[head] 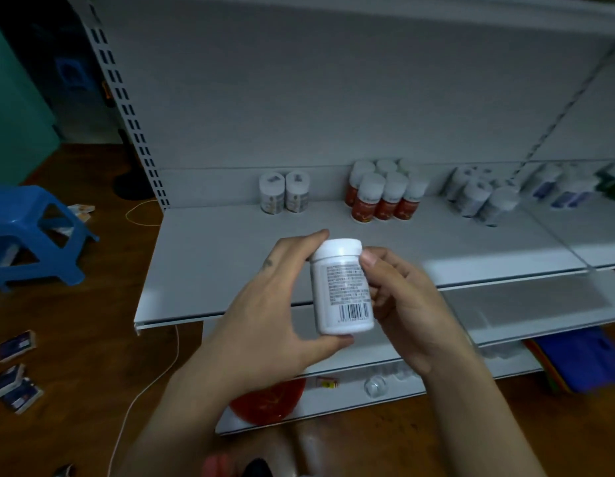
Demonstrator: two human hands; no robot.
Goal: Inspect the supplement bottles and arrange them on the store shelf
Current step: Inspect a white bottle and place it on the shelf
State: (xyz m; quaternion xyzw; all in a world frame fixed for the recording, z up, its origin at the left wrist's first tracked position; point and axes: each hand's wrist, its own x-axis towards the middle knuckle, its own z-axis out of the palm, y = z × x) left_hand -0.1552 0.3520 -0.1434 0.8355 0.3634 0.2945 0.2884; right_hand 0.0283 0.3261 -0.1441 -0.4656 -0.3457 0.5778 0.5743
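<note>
We hold the white bottle [340,287] upright above the front edge of the shelf [230,263], our left hand [271,304] curled round it from cap to base, our right hand [402,304] pinching its right side.

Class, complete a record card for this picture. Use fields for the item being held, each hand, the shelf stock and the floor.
held item: white bottle, cap on, barcode facing the camera
left hand: grips the bottle, thumb under its base
right hand: holds the opposite side, thumb beside the cap
shelf: pale, with bottles standing towards the back
stock, left to right: two white bottles; red-labelled bottles; blue-labelled bottles, blurred
floor: blue stool; small boxes, scattered
</note>
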